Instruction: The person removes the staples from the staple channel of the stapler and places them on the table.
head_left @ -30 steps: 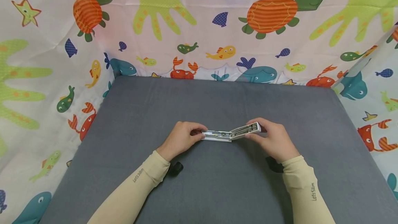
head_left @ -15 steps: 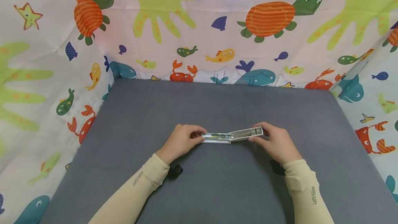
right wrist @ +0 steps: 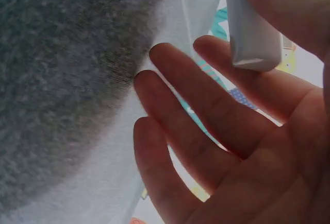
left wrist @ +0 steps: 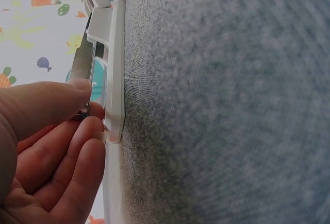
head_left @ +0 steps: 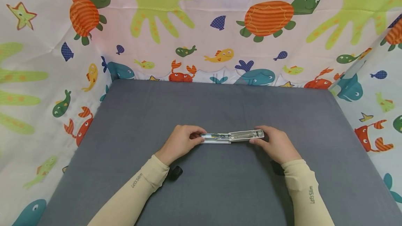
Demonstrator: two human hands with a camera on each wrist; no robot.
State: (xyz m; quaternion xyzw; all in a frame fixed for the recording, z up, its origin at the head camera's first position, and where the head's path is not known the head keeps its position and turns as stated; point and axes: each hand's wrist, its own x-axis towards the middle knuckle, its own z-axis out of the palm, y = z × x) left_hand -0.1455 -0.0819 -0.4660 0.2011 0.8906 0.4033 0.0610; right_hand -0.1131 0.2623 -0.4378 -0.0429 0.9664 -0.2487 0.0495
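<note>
A white stapler [head_left: 215,141] lies spread open on the grey cloth, its top cover [head_left: 246,135] swung over to the right with the hollow inside facing up. My left hand [head_left: 181,141] pinches the left end of the metal staple magazine between thumb and forefinger; the left wrist view has the magazine [left wrist: 82,62] raised off the white base [left wrist: 116,80]. Holding the free end of the cover, my right hand [head_left: 277,144] has its thumb on the near side. In the right wrist view the cover's end [right wrist: 256,44] sits between thumb and forefinger, the other fingers extended.
Grey cloth [head_left: 201,191] covers the table. A white curtain [head_left: 150,51] printed with sea animals borders it at the back and both sides. Small black devices sit at the left wrist [head_left: 175,173] and right wrist [head_left: 277,167].
The cover has swung down to the right and now lies nearly flat, in line with the base. My right hand has lowered with it. My left hand keeps its pinch.
</note>
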